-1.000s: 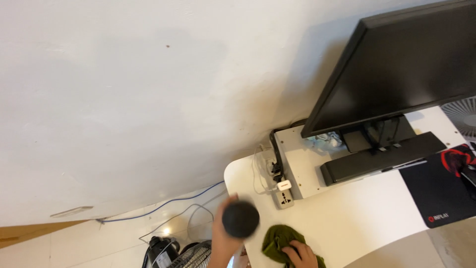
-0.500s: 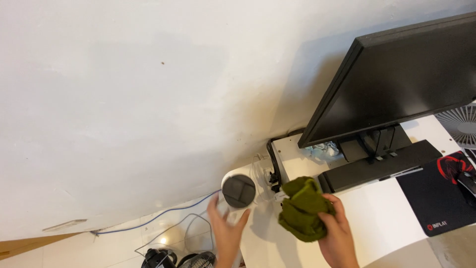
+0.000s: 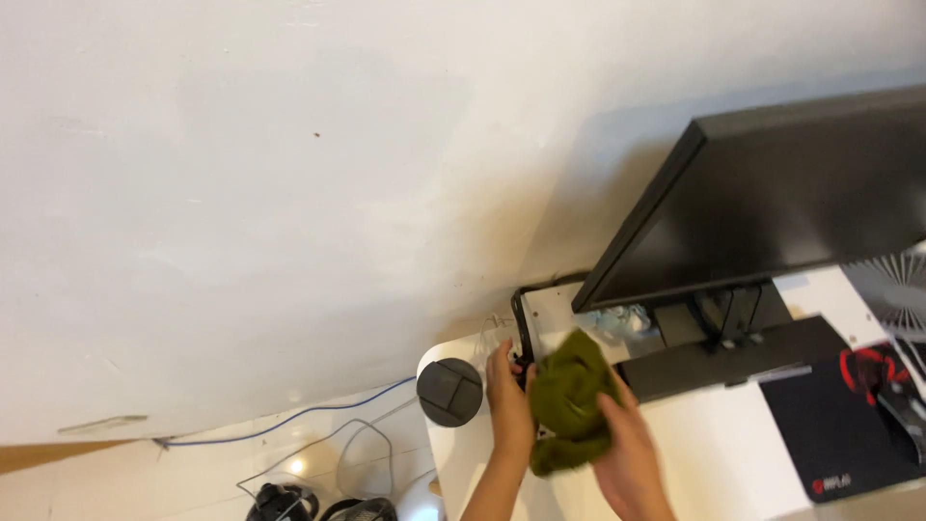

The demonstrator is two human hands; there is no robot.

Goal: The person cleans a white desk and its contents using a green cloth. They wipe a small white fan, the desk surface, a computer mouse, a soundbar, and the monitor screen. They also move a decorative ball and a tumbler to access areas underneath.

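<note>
Both hands on my green cloth [image 3: 567, 400]: left hand [image 3: 509, 400] grips its left edge, right hand [image 3: 625, 453] clamps from below-right. Dark round speaker [image 3: 449, 391] sits just left of left hand, nearer it, on table [image 3: 714, 463].

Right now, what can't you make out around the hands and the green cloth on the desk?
All in the head view:
- Power strip: hidden under the cloth and both hands.
- Right hand: its fingers are buried in the cloth, so the grip is unclear.
- Left hand: whether it pinches the cloth or only touches it.
- Round grey object: only its top shows.
- Floor items: cut off by the bottom edge.
- Mouse pad: cut off at right, blurred.
</note>
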